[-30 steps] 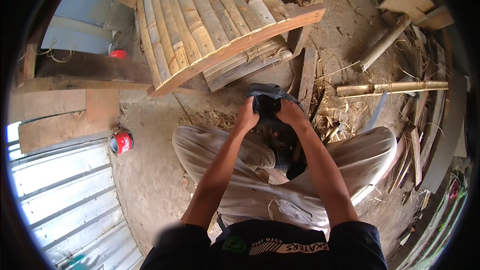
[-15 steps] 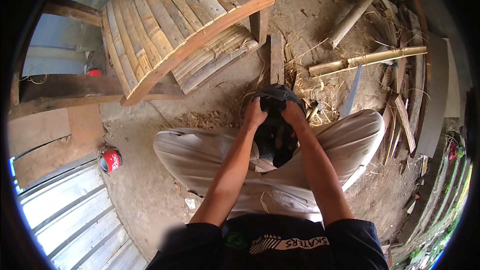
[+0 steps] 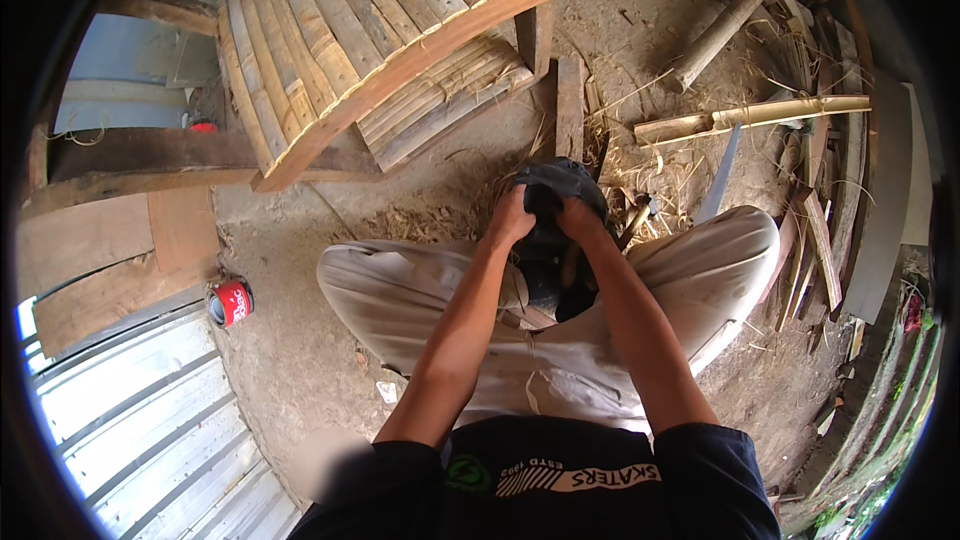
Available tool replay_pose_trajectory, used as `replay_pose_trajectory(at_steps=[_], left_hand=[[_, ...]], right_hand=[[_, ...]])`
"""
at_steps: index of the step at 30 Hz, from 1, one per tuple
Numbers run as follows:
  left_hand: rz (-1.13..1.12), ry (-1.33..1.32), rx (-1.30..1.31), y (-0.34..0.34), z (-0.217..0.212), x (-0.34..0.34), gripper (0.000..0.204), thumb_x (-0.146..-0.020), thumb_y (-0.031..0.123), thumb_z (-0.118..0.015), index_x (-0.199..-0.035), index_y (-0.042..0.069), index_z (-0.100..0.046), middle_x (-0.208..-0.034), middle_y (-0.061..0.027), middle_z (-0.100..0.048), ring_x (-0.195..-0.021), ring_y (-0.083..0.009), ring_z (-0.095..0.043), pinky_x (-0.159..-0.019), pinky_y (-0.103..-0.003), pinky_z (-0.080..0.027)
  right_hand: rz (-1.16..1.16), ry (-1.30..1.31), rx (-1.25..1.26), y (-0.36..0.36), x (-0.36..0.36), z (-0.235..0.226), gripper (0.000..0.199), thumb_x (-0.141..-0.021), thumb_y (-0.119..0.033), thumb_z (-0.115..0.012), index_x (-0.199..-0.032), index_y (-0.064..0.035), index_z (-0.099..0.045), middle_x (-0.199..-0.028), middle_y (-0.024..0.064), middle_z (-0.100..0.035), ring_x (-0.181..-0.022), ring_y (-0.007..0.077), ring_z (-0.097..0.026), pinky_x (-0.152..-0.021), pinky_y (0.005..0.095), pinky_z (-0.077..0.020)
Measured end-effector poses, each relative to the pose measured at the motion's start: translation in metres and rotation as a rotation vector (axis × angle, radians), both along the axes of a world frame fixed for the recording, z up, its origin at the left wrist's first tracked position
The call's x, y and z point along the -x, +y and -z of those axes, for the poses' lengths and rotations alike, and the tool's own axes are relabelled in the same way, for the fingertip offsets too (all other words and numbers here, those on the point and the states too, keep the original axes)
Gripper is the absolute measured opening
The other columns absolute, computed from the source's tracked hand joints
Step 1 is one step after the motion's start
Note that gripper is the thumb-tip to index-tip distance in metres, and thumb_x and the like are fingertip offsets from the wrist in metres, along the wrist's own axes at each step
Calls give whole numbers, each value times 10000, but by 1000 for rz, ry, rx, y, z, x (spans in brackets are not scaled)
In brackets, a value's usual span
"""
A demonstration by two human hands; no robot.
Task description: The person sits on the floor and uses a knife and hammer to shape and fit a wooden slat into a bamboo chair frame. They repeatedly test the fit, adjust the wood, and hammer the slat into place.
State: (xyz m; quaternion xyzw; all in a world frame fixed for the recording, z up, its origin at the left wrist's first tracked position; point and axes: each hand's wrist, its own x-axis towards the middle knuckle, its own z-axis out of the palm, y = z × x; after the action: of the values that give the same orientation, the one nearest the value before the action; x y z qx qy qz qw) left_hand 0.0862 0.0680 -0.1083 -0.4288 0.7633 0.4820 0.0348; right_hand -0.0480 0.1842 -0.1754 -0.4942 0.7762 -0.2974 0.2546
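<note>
Much of the dark object (image 3: 558, 190) that both hands grip is covered by the fingers, so its kind cannot be told; only a rounded, dark grey-blue upper part shows, just past the person's crossed legs, slightly right of the picture's centre. The left hand (image 3: 510, 223) is clenched on the object's left side, and the right hand (image 3: 578, 218) is clenched on its right side, the two nearly touching. Below the hands a dark gap between the knees hides whatever the object rests on, though a brown stick-like piece (image 3: 570, 265) shows there, its ends out of sight. The person sits cross-legged on the dirt floor (image 3: 300, 360) in light trousers (image 3: 400, 290), and the forearms come up from 6 o'clock, blocking the view of the lap. At 11 o'clock a curved bamboo-slat chair frame (image 3: 340, 30) lies tilted, its upper part cut off by the rim. Bamboo shavings (image 3: 660, 175) lie scattered at 2 o'clock around a split bamboo pole (image 3: 760, 115), near a long grey blade-like strip (image 3: 720, 180) whose handle is hard to make out. A red can (image 3: 231, 302) lies on its side at 9 o'clock, well apart from the hands. Corrugated metal sheeting (image 3: 130, 420) fills 8 o'clock, and wooden planks (image 3: 110, 240) sit above it.
</note>
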Motion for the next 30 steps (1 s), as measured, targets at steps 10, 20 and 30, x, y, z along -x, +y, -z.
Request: replay_pose_trajectory(at_steps=[10,20,30], left_hand=[[20,38,74,6,4,-13,622,-759,14,-590,-1364,-7,-449,-1282,-288,-551,-1242,-421,-493,-1028,-449,-421],[24,3,38,4,8,-16,633,-766,11,-572,-1384,5,-435,-1337,-286,-516,-1268,-421,-474,-1036,-447,-418],[67,23,0,-6,-7,-17,630,-763,30,-577,-1377,4,-442,-1345,-261,-521,-1294,-395,-456,-1072,-426,-392]], right_hand=[[19,56,252,-4,0,5,442,-797,-72,-649,-1234,-70,-591,-1250,206,-593,-1190,402,-526,-1033,450,-408],[18,53,347,-14,-10,-26,442,-793,-56,-650,-1232,-62,-596,-1239,199,-602,-1188,403,-531,-1043,440,-401],[2,-88,-54,-7,9,19,428,-842,-128,-618,-1259,-44,-567,-1286,210,-581,-1239,399,-501,-1058,431,-394]])
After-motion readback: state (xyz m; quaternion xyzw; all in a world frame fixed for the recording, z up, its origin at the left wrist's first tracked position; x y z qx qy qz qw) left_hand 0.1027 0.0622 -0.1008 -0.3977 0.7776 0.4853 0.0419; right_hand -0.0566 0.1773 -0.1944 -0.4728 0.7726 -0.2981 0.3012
